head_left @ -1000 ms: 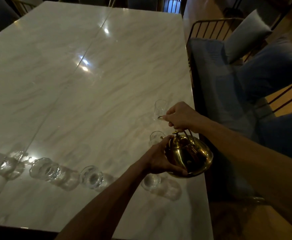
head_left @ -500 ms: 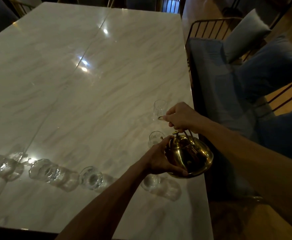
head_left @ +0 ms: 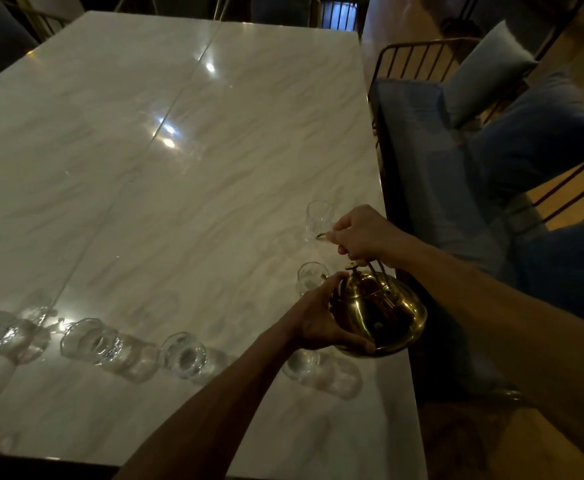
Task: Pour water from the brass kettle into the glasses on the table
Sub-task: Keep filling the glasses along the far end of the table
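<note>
Two hands carry the brass kettle (head_left: 379, 313): the right hand (head_left: 363, 237) grips its wire handle (head_left: 375, 271), and the left hand (head_left: 321, 320) cups its body, fingers curled beneath. Risk: the kettle hangs over the table (head_left: 179, 168) edge (whether water runs cannot be told). A tilt too far would flood the polished marble around the glass (head_left: 309, 277) just beyond the kettle. More glasses (head_left: 183, 355) stand left of the kettle, cushioned chairs (head_left: 422, 140) right of it.

Your brass kettle (head_left: 379, 315), round and shiny, hangs above the right edge of the counter (head_left: 179, 168), tipped left toward a clear glass (head_left: 309, 277) just beside it. A second glass (head_left: 318, 220) stands farther back, a third glass (head_left: 301, 362) sits below the kettle, and three more glasses (head_left: 184, 355) (head_left: 91, 341) (head_left: 1, 330) line the near edge leftward.
</note>
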The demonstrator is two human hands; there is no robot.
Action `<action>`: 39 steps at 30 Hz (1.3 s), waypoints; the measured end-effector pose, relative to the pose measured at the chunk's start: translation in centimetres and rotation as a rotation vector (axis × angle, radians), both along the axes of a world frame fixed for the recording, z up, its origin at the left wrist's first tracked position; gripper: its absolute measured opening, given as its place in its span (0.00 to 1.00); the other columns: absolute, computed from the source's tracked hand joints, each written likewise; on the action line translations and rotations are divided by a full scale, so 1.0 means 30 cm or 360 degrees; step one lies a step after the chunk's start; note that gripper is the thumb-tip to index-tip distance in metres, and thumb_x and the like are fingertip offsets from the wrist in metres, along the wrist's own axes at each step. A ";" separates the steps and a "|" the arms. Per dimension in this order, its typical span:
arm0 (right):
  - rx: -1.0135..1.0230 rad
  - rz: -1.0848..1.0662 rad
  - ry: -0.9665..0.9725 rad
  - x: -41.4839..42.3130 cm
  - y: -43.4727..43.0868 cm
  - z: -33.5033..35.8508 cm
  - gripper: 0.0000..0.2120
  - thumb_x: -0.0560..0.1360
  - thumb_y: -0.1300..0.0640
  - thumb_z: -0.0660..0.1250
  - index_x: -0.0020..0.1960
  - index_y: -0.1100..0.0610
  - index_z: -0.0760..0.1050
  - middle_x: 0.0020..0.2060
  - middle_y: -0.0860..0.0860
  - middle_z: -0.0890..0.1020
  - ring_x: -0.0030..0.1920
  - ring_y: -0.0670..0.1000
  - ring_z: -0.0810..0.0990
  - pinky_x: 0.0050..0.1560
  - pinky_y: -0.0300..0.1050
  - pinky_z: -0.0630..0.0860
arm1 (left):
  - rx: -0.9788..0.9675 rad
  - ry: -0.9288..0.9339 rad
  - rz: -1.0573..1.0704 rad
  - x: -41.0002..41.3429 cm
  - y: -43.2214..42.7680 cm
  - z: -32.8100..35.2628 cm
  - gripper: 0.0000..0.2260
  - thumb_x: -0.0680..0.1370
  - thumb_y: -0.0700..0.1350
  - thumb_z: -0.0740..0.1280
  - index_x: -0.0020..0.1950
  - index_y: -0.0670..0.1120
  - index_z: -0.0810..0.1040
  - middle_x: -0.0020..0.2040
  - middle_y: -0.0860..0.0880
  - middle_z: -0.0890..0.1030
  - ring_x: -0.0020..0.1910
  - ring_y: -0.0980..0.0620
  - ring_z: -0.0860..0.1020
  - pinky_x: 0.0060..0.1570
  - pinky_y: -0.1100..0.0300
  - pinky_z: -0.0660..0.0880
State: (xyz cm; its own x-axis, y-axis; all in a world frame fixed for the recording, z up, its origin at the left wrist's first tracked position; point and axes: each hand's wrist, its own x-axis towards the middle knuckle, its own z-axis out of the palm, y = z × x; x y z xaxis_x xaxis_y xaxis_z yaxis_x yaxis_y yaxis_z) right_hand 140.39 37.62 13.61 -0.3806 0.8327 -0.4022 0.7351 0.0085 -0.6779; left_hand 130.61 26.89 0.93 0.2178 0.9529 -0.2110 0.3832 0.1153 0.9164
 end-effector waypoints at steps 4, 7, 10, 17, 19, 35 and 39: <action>0.0011 -0.0009 0.0011 0.009 -0.009 0.003 0.10 0.79 0.58 0.65 0.55 0.63 0.78 0.37 0.55 0.81 0.29 0.47 0.74 0.26 0.38 0.73 | 0.0014 -0.0009 -0.0008 0.005 -0.008 0.016 0.47 0.66 0.46 0.85 0.79 0.56 0.62 0.66 0.63 0.73 0.60 0.69 0.72 0.56 0.76 0.68; 0.0009 -0.0033 0.0026 0.017 -0.021 0.005 0.10 0.78 0.58 0.66 0.55 0.63 0.78 0.37 0.55 0.81 0.30 0.48 0.74 0.27 0.39 0.73 | 0.0052 0.0001 -0.0021 0.009 -0.019 0.019 0.47 0.66 0.47 0.85 0.79 0.56 0.63 0.66 0.63 0.74 0.58 0.73 0.73 0.56 0.78 0.69; 0.0014 -0.0037 0.0034 0.029 -0.035 0.008 0.10 0.78 0.57 0.66 0.55 0.62 0.77 0.37 0.56 0.81 0.30 0.48 0.74 0.28 0.40 0.72 | 0.0071 0.0018 -0.0037 0.016 -0.030 0.022 0.48 0.66 0.47 0.85 0.79 0.56 0.62 0.66 0.64 0.74 0.58 0.77 0.72 0.55 0.79 0.70; 0.0082 -0.0098 0.0124 0.081 -0.062 0.016 0.13 0.77 0.55 0.67 0.57 0.62 0.78 0.37 0.55 0.80 0.30 0.48 0.74 0.27 0.38 0.71 | 0.0276 0.0140 -0.0033 0.057 -0.060 0.059 0.48 0.64 0.53 0.85 0.79 0.56 0.63 0.71 0.58 0.77 0.66 0.62 0.74 0.63 0.71 0.70; 0.0139 -0.0115 0.0148 0.101 -0.066 0.011 0.13 0.77 0.55 0.68 0.59 0.59 0.78 0.39 0.54 0.80 0.33 0.47 0.76 0.28 0.37 0.72 | 0.0353 0.0197 -0.0022 0.069 -0.061 0.070 0.49 0.63 0.54 0.86 0.79 0.53 0.64 0.71 0.55 0.78 0.66 0.61 0.75 0.62 0.72 0.70; 0.0400 -0.0139 0.0234 0.136 0.119 0.079 0.18 0.77 0.55 0.68 0.65 0.57 0.75 0.45 0.49 0.79 0.42 0.46 0.81 0.39 0.40 0.76 | 0.0506 0.0509 -0.0075 0.049 0.172 0.155 0.55 0.60 0.67 0.80 0.81 0.51 0.60 0.73 0.51 0.76 0.71 0.48 0.77 0.68 0.43 0.76; 0.0438 -0.0068 0.0201 0.087 0.208 0.089 0.20 0.77 0.56 0.68 0.67 0.59 0.73 0.53 0.54 0.80 0.41 0.45 0.80 0.40 0.39 0.76 | 0.0457 0.0408 -0.0042 0.012 0.264 0.160 0.53 0.63 0.53 0.86 0.81 0.48 0.60 0.75 0.49 0.74 0.72 0.52 0.73 0.70 0.54 0.72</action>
